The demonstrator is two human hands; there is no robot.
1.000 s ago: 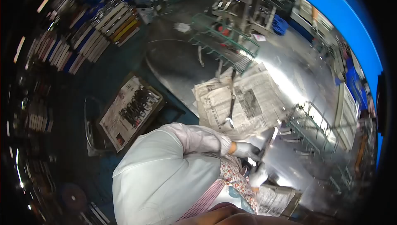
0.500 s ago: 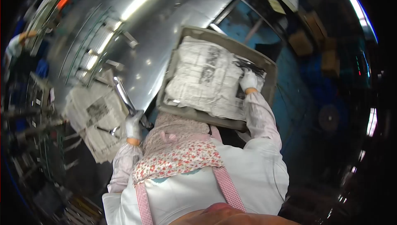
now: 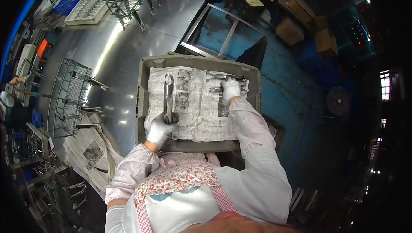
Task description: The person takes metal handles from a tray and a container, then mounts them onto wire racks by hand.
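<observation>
My left hand, in a white glove with dark fingertips, is closed round the lower end of a long shiny metal bar with a rounded end that looks holed. The bar is over the left part of a grey plastic crate. Newspaper sheets line the crate. Inside its upper right part, my right hand, also gloved, has its fingers curled onto small shiny metal pieces. Those pieces lie on the newspaper, and my fingers partly cover them.
A steel table carries green wire racks with metal parts and a white tray. More newspaper is at the left. Beyond the crate stands a metal frame; cardboard boxes and a fan are to the right.
My left hand has brought the metal bar from beside the crate to over its newspaper. My right hand stays at the small metal pieces. The view has turned, showing the crate straighter.
</observation>
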